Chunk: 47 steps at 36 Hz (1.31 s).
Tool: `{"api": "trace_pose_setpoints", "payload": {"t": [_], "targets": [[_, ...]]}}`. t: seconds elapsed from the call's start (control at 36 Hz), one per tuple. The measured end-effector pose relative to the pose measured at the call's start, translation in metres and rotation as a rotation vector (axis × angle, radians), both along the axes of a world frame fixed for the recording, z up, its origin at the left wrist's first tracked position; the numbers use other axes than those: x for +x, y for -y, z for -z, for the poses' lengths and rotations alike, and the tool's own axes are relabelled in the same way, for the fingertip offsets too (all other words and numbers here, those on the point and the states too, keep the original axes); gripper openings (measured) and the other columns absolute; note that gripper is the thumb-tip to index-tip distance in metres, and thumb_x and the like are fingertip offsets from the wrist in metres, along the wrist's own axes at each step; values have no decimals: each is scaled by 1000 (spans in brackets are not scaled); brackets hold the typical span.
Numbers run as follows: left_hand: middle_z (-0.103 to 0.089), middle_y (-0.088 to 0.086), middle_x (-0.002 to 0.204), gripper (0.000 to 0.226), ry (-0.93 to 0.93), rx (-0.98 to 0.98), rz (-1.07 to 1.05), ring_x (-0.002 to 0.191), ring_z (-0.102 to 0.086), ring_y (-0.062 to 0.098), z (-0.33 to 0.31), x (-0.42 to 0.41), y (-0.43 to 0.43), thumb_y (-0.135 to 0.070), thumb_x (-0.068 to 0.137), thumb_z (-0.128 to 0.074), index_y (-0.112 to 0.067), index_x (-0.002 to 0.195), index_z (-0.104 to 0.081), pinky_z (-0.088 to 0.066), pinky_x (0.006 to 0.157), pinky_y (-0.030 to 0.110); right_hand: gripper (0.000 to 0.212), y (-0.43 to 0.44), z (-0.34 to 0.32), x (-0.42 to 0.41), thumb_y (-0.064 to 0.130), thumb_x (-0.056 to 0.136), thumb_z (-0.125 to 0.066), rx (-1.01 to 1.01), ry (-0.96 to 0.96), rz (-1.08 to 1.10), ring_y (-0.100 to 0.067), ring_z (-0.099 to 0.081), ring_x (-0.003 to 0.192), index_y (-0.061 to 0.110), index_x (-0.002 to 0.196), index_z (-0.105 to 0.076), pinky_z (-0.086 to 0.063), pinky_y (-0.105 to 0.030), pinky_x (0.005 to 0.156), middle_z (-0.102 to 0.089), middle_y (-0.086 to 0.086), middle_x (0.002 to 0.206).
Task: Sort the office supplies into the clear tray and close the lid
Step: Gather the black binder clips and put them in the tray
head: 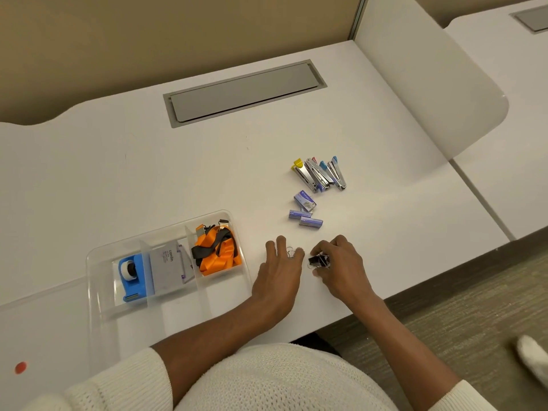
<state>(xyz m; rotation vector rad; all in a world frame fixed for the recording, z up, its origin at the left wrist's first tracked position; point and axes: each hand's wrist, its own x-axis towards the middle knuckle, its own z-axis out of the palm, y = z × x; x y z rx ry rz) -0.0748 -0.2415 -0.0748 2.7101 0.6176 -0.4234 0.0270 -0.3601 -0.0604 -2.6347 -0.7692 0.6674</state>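
The clear tray (pixel 98 280) lies at the desk's front left, holding a blue tape dispenser (pixel 132 277), a grey box (pixel 167 269) and orange lanyards (pixel 218 250) in separate compartments. Right of the tray, my right hand (pixel 341 262) is closed on a bunch of black binder clips (pixel 319 260). My left hand (pixel 280 268) rests flat beside it, with the wire handles of a clip (pixel 291 252) showing between its fingers. Farther back lie several small staplers (pixel 320 175) and purple staple boxes (pixel 305 210).
A grey cable hatch (pixel 243 91) is set into the white desk at the back. A curved white divider (pixel 430 84) rises at the right. The desk's front edge runs just below my hands. A red dot (pixel 20 367) marks the lower left.
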Motion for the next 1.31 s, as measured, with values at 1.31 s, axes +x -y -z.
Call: {"api": "trace_pose_setpoints", "payload": {"t": [1.31], "targets": [[-39, -4, 115, 52, 322, -285, -186, 83, -57, 14, 7, 9, -11, 0, 76, -78, -29, 108, -49, -60, 70, 24, 26, -1, 1, -4, 10, 77, -88, 362, -275, 307, -13, -72, 83, 21, 94, -72, -63, -34, 83, -74, 5, 86]]}}
